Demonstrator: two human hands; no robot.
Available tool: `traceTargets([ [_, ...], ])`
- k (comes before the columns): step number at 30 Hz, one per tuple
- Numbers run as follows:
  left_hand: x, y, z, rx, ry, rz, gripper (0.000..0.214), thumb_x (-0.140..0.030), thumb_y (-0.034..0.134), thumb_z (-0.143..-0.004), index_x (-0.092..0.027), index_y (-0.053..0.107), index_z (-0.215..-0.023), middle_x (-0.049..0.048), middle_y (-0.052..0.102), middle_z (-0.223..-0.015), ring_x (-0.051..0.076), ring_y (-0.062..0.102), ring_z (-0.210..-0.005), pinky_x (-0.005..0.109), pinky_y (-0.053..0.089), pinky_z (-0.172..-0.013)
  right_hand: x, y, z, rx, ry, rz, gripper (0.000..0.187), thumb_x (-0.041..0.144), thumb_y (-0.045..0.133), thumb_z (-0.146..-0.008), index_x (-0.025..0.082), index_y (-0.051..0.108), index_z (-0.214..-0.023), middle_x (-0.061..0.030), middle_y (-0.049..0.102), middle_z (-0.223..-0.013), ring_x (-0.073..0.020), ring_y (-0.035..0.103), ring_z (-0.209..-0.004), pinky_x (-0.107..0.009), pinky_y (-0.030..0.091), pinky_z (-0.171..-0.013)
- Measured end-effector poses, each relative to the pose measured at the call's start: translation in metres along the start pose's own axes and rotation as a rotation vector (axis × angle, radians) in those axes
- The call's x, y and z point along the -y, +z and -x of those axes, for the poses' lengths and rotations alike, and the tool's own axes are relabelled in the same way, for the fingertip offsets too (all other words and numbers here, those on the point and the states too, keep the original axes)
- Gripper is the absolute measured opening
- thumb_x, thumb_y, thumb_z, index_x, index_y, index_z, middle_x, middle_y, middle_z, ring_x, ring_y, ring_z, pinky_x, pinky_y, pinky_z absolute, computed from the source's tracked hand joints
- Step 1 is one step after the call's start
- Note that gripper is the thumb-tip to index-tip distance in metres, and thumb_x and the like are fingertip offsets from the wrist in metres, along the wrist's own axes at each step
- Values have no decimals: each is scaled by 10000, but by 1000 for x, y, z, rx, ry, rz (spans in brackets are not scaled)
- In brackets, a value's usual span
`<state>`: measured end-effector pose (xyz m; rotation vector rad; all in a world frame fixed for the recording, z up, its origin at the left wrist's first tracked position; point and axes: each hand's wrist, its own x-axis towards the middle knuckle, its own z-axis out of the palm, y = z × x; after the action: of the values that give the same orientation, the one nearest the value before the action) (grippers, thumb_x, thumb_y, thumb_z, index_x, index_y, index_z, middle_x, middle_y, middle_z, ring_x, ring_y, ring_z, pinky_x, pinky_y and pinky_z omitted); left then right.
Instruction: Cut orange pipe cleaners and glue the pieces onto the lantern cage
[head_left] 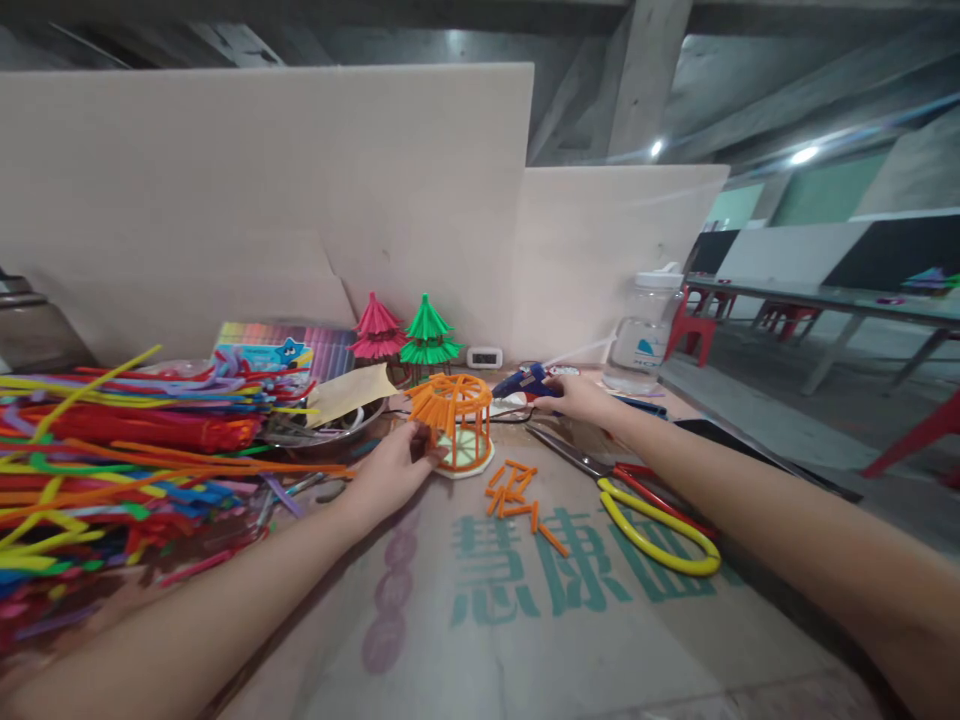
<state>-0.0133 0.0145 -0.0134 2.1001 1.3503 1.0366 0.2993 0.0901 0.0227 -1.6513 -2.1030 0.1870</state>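
My left hand is closed on the left side of a small round pavilion made of orange pipe cleaners. The pavilion stands upright on a pale base, its roof partly covered with short strips on the left. Farther back and to the right, my right hand has its fingers around a blue glue gun, whose nozzle points left. Short cut orange pipe cleaner pieces lie in front of the pavilion. Large scissors with red and yellow handles rest below my right forearm.
Bundles of coloured pipe cleaners heap up on the left, beside a metal bowl and a marker set. Behind stand a pink tree, a green tree, a small digital clock and a water bottle.
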Motion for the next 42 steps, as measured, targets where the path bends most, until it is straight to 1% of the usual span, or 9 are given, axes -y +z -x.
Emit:
traceTargets([
  [5,2,0,-1,-3,16,-27,271,-436,568,-843,-176,556,-917,84,682,-941,254,667,-901,410,531,-832,8,-29,52,-88,-140,40,197,304,562,-905,179,712,-926,-107,728,-1006,-243,643,-973,-332,448,-874],
  [11,0,1,0,14,6,59,293,-416,593,-839,-165,558,-986,86,680,-954,270,675,-963,422,546,-848,48,-32,114,236,-632,-170,201,225,554,-917,249,719,-1029,-39,704,-953,-174,647,-855,-275,478,-758],
  [16,-8,-2,2,10,51,27,230,-396,578,-855,-177,562,-925,83,692,-966,263,689,-940,403,551,-843,60,-19,125,279,-775,-79,244,212,500,-956,252,740,-964,-38,685,-959,-169,628,-851,-270,466,-738],
  [19,-9,-3,4,-20,63,-79,250,-419,576,-855,-177,578,-914,91,700,-975,276,689,-922,422,542,-856,62,-17,127,241,-748,-10,201,213,520,-942,201,708,-872,-57,677,-914,-189,617,-829,-294,459,-723],
  [22,-7,-2,5,-46,97,-89,279,-413,569,-856,-169,604,-986,107,705,-996,289,679,-959,431,538,-870,66,-21,130,170,-599,-80,137,181,501,-928,197,634,-895,-50,677,-883,-185,614,-785,-298,455,-689],
  [27,-11,-2,4,-65,135,-98,287,-315,606,-812,-178,630,-1062,118,704,-1060,304,661,-1011,442,523,-898,85,-20,122,-7,-406,-563,95,209,450,-940,213,545,-942,-1,622,-745,-138,599,-662,-271,480,-628],
  [30,-18,-5,4,-62,158,-168,290,-257,606,-793,-183,638,-1071,117,694,-1093,301,644,-1041,445,497,-941,97,-10,114,-113,-304,-917,130,229,493,-918,221,569,-1022,2,654,-788,-138,656,-721,-295,535,-708],
  [36,-23,-8,5,-41,252,-242,312,-238,582,-806,-175,627,-1108,118,683,-1099,295,613,-1076,430,469,-976,100,7,114,-35,-68,-1179,177,364,656,-817,195,608,-841,-27,733,-799,-173,717,-717,-343,578,-740],
  [42,-23,-9,6,-30,264,-263,299,-282,575,-828,-172,624,-1102,126,674,-1104,300,596,-1081,445,452,-982,97,13,117,0,-66,-1129,247,466,558,-892,233,481,-869,74,593,-564,-106,560,-461,-229,458,-473],
])
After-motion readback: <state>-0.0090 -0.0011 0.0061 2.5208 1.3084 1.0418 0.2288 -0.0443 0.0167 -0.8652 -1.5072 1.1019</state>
